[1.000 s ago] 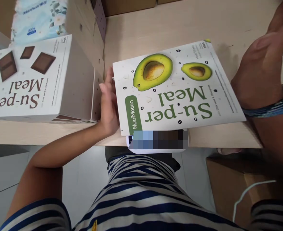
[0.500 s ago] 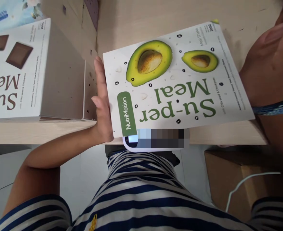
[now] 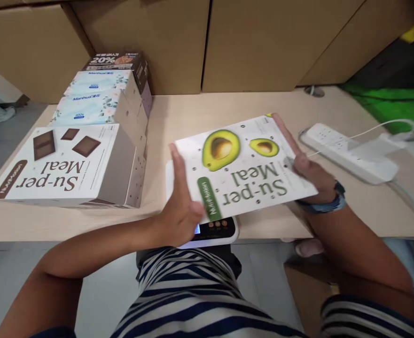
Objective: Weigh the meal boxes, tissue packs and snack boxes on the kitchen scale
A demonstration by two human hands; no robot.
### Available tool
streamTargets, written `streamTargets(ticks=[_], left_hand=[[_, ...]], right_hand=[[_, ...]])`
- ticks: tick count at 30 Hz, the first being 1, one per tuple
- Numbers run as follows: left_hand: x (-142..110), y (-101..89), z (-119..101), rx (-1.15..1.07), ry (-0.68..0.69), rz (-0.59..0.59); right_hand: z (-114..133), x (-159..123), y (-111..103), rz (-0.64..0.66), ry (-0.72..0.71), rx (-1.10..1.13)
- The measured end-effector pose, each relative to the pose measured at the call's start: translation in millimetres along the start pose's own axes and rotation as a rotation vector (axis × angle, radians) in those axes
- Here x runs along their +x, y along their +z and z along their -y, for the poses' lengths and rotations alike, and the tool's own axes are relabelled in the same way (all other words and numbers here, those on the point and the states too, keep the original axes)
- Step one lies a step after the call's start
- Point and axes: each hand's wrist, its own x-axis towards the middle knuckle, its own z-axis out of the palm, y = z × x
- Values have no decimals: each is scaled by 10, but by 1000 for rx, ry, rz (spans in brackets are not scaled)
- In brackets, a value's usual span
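Brown cartons (image 3: 249,51) stand along the back of a pale wooden table (image 3: 273,105) in the head view, with a white power strip (image 3: 347,152) over to the right and, at the left, a row made up of a chocolate-print box (image 3: 62,164), tissue packs (image 3: 90,105) and a dark box (image 3: 118,61). Between these sides, near the front edge, a white avocado box (image 3: 244,178) sits tilted over a white scale (image 3: 221,239), hiding most of it; whether the two touch cannot be told. Slipping seems the main risk: the box is held by its ends, so if one palm eased off, that end could drop onto the scale or slide toward the table edge. Its right end might also catch the thin cable near the power strip if swung outward. As for the grip, the left hand (image 3: 182,218) presses the box's left end, fingers straight along that edge and thumb by the lower corner, while the right hand (image 3: 314,176) bears on the opposite end with fingers extended. Both hands are thus spread a box's length apart, clamping it between them.
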Motion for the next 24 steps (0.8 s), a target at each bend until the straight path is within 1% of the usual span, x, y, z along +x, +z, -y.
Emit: streamTargets(ticks=[2,4,5,7,9,10,12,13,14,15,17,18,19,21,24], left_hand=[[157,61,-82,115,-62,137],[357,137,-132,153,-129,242],[467,176,-146,142,-154,288],[674,244,-167,120,-200,371],[808,280,-197,186,-242,416],[829,278,-216,251,-245,416],[772,221,-251,400,-211,413],[702,165,-260,467,-184,426],[614,94,-258,522,-157,449],[519,13,-245,570,-134,474],[342,-158,-183,668,-115,479],[272,-236,-138,710,-124,460],[219,-301,-88,742,-140,437],[153,-380,5,785,-163,395],[105,-386,85,804,-108,379]], right_hand=[[-61,-81,-293,-42,97,86],[-225,-151,-588,-114,204,140],[-328,-178,-715,-151,230,133],[-517,-231,-899,-235,226,102],[-611,-312,-969,-305,223,4],[-605,-371,-958,-344,225,-104],[-504,-521,-855,-413,191,-423],[-427,-602,-769,-404,140,-604],[-349,-677,-668,-353,64,-768],[-281,-735,-560,-264,-20,-899],[-205,-759,-352,-74,-158,-1075],[-198,-708,-269,-7,-199,-1138],[-208,-608,-208,33,-220,-1190],[-248,-270,-163,72,-208,-1263],[-289,475,-241,162,-130,-1320]])
